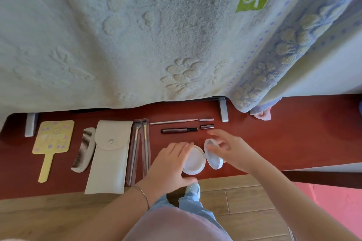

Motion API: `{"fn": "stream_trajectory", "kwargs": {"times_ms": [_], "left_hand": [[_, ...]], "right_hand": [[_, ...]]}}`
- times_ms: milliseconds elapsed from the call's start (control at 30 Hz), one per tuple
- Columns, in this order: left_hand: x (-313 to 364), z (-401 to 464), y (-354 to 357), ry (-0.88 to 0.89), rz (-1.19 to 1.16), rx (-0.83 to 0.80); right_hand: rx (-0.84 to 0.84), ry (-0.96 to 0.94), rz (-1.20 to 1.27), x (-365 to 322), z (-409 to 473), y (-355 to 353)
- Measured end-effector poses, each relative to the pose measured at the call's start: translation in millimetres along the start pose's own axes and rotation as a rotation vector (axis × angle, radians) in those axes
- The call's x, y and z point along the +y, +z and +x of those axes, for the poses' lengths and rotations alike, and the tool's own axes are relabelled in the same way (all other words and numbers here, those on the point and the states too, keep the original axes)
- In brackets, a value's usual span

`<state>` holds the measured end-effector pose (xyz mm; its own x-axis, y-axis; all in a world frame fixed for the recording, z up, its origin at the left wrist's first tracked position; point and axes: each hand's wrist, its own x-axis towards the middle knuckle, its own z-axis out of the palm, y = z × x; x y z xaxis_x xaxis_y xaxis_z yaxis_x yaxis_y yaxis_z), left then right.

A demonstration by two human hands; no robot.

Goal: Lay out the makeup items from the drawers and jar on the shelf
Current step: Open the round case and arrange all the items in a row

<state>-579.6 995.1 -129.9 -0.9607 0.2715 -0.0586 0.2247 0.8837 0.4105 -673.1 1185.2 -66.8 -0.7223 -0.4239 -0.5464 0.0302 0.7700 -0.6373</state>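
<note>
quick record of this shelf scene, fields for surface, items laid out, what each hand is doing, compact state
surface: red-brown shelf, a towel hanging over its back
items, left to right: yellow hand mirror, comb, white pouch, two brushes, silver pencil and dark pen with caps off
compact: white compact, open, lid hinged to the right
left hand: left hand grips the compact's base
right hand: right hand touches the lid, fingers relaxed
</note>
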Motion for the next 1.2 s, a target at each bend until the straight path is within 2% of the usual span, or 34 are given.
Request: {"fn": "stream_trajectory", "kwargs": {"times_ms": [167,400,600,667,733,800,867,933,1067,1200], "left_hand": [[-6,4,7,0.019,-0.011,0.032],[-12,25,-5,0.047,-0.021,-0.049],[-9,20,0,0.049,0.01,0.021],[-11,10,-3,0.012,0.019,0.098],[-20,-5,-11,-0.06,0.065,0.209],[-35,-24,-22,-0.151,0.164,0.278],[-56,-45,-30,-0.223,0.279,0.285],[-74,-62,-33,-0.268,0.368,0.235],[-86,-82,-29,-0.257,0.443,0.11],[-84,-85,-22,-0.27,0.435,0.108]], "right_hand": [[0.044,0.067,0.04,3,-4,6],[0.096,0.083,0.108,11,0,0],[0.116,0.08,0.101,12,2,1],[0.26,0.027,-0.06,8,-1,4],[0.528,-0.168,-0.233,-2,-5,9],[0.671,-0.404,-0.333,-20,-6,23],[0.613,-0.579,-0.425,-42,-3,49],[0.473,-0.671,-0.555,-59,6,81],[0.23,-0.646,-0.846,-73,29,130],[0.106,-0.612,-0.956,-68,40,142]]}}
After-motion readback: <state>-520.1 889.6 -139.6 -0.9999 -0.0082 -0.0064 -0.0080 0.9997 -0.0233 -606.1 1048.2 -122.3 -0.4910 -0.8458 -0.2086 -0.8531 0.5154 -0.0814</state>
